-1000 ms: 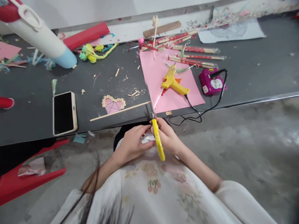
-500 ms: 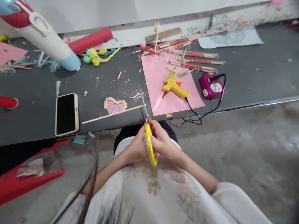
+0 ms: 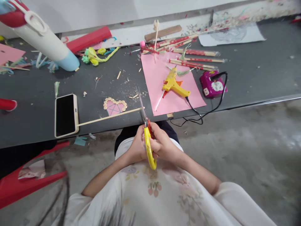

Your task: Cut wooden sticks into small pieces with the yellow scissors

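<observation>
The right hand [image 3: 163, 146] and left hand [image 3: 135, 148] stay closed on the yellow scissors [image 3: 148, 150]. The blades moved from the pink paper [image 3: 160, 73] to the stick [image 3: 108, 116] near the worktop's [image 3: 258, 81] front edge.

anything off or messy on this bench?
Glue gun lies on its side on the pink paper, cord dangling off the table edge. Wood bits litter the top. Scissors in the right hand point over the edge.

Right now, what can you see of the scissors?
The scissors have yellow plastic-looking handle loops, red at the pivot, and thin metal blades that look closed. They point away from the person, tips over the table edge near a stick. The right hand grips the handles; the left hand touches them, its hold hidden.
</observation>
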`<state>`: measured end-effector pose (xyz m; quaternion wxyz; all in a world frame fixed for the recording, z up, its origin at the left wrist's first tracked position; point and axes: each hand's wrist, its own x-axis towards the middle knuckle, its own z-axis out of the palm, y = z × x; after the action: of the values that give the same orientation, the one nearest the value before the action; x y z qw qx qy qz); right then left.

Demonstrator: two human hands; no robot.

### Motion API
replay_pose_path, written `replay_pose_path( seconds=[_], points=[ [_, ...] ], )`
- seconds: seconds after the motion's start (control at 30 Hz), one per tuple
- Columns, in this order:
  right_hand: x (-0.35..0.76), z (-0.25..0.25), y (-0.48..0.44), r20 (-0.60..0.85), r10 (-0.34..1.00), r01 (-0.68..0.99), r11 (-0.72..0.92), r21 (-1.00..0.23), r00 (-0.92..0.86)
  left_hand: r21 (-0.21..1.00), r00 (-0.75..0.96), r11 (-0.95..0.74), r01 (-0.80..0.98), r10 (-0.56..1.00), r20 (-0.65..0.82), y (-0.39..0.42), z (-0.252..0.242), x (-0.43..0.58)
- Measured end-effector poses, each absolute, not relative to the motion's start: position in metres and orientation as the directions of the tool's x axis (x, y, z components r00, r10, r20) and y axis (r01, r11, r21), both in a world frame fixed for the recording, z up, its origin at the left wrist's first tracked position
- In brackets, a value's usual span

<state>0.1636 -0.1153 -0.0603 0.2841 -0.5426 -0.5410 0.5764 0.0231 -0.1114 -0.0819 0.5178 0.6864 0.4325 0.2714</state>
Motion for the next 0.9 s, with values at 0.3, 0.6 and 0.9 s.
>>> replay_pose_path(
  seconds=[0.3, 0.6, 0.9],
  points=[
    [0.164, -0.058, -0.114, -0.340, 0.905, 0.283, -0.267, -0.921, -0.255, 0.939, 0.472, -0.046, 0.340, 0.872, -0.128, -0.115, -0.095, 0.022],
    [0.169, -0.080, -0.120, -0.290, 0.933, 0.114, -0.271, -0.956, -0.214, 0.980, 0.546, 0.101, 0.172, 0.818, -0.180, -0.108, -0.094, 0.021],
    [0.207, -0.068, -0.117, -0.258, 0.939, 0.300, -0.185, -0.936, -0.227, 0.847, 0.625, -0.285, 0.449, 0.777, -0.070, -0.098, -0.059, -0.003]
  ],
)
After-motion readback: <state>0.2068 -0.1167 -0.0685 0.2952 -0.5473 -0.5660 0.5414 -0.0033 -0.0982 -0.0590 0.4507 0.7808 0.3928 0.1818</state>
